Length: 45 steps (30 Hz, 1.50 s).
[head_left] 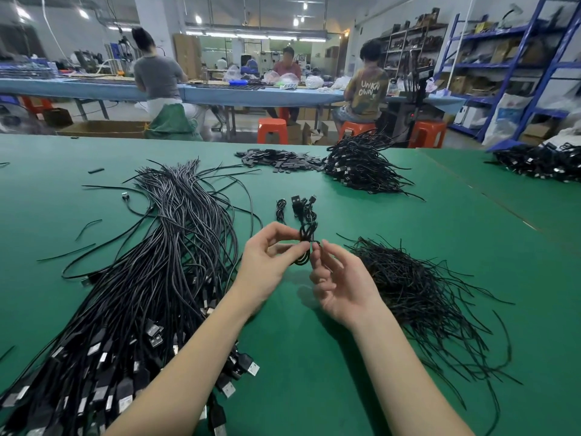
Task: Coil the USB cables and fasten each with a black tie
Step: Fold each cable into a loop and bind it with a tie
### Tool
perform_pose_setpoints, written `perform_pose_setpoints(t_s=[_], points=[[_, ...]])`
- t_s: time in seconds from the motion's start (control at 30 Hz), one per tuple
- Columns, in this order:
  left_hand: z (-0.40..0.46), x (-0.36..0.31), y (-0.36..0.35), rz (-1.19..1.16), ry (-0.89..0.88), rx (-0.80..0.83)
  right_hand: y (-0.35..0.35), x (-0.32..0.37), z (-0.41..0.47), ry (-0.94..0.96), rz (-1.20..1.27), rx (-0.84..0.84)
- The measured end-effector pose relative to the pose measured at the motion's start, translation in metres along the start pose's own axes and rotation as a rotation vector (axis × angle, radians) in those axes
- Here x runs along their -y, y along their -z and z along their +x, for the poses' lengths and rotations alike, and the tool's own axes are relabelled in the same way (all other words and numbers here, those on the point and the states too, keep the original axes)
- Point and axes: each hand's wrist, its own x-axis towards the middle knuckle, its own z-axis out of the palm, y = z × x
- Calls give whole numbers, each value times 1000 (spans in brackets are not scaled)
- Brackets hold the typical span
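Coiled cable (306,234) pinched between left hand (270,262), right hand (338,286)

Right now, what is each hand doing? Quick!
Left hand: pinching the coiled cable at its middle.
Right hand: pinching the black tie wrapped round the coil, other fingers loosely spread.

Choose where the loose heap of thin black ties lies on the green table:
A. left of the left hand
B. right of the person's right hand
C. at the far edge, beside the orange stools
B: the loose heap of thin black ties spreads on the green table just right of the right hand.
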Motion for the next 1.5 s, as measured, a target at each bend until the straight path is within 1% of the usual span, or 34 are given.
perform_pose_setpoints(t_s=[0.07, 0.13, 0.23, 0.37, 0.5, 0.57, 0.67, 0.8, 0.93, 1.0, 1.1, 1.2, 1.3, 1.33, 1.37, 1.43, 1.5], points=[[12, 2, -3, 28, 86, -64, 1, -6, 5, 153, -70, -107], [30, 3, -7, 52, 155, -130, 2, -11, 9, 254, -73, -163], [64, 8, -12, 84, 199, -207, 2, -21, 15, 333, -157, -180], [111, 22, -13, 196, 272, -285, -1, -33, 18, 429, -420, -215], [143, 40, -19, 374, 287, -293, -2, -40, 18, 543, -658, -275], [148, 49, -21, 471, 310, -243, -1, -41, 17, 575, -700, -284], [147, 58, -19, 636, 310, -112, -1, -42, 17, 586, -718, -278], [134, 48, -16, 695, 251, -91, 0, -42, 18, 576, -731, -274], [97, 26, -11, 559, 148, -185, 0, -40, 19, 570, -728, -275], [71, 18, -7, 544, 143, -146, 0, -41, 18, 574, -728, -273], [36, 11, 4, 497, 214, -71, 1, -42, 17, 583, -737, -274], [15, 1, 11, 331, 318, -33, 2, -42, 16, 580, -724, -266], [9, -4, 14, 259, 337, -25, 0, -40, 17, 533, -633, -247], [6, -5, 14, 283, 326, -28, -1, -39, 18, 505, -592, -239], [3, -4, 14, 357, 298, -29, -3, -38, 17, 474, -545, -233], [-8, 1, 12, 601, 210, 13, -4, -32, 15, 420, -471, -220], [-20, 7, 7, 860, 162, 104, -7, -22, 9, 412, -491, -202]])
